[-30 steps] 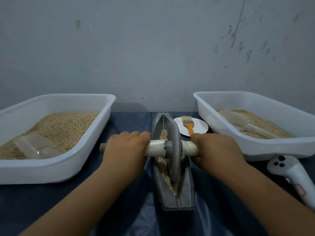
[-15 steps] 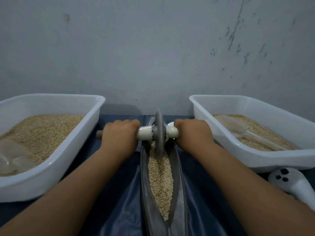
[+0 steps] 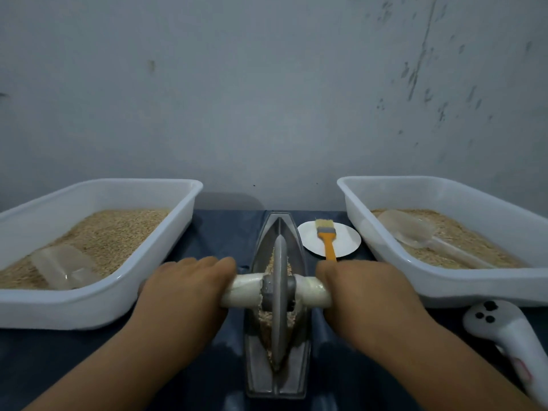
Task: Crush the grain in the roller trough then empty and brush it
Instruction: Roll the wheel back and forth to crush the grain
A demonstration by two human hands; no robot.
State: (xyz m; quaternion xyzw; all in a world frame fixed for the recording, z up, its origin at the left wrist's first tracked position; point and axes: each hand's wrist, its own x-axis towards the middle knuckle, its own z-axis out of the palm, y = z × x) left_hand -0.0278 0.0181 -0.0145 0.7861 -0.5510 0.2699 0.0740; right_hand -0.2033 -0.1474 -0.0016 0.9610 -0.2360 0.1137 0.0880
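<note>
A grey boat-shaped metal trough (image 3: 268,243) lies lengthwise on the dark blue cloth in front of me. Grain (image 3: 264,318) fills its groove. A grey metal roller wheel (image 3: 279,295) stands upright in the groove near the trough's middle, on a white axle handle (image 3: 246,289). My left hand (image 3: 181,289) grips the left end of the handle and my right hand (image 3: 361,289) grips the right end. An orange-handled brush (image 3: 326,237) lies on a small white plate (image 3: 345,240) beside the trough's far right side.
A white tub (image 3: 133,287) of grain with a clear scoop (image 3: 60,266) stands at the left. Another white tub (image 3: 444,292) of grain with a clear scoop (image 3: 406,229) stands at the right. A white controller (image 3: 510,336) lies near the right front. A grey wall rises close behind.
The wheel rolled to the trough's far end, then came back toward me to the middle. Both hands kept their grip on the handle throughout.
</note>
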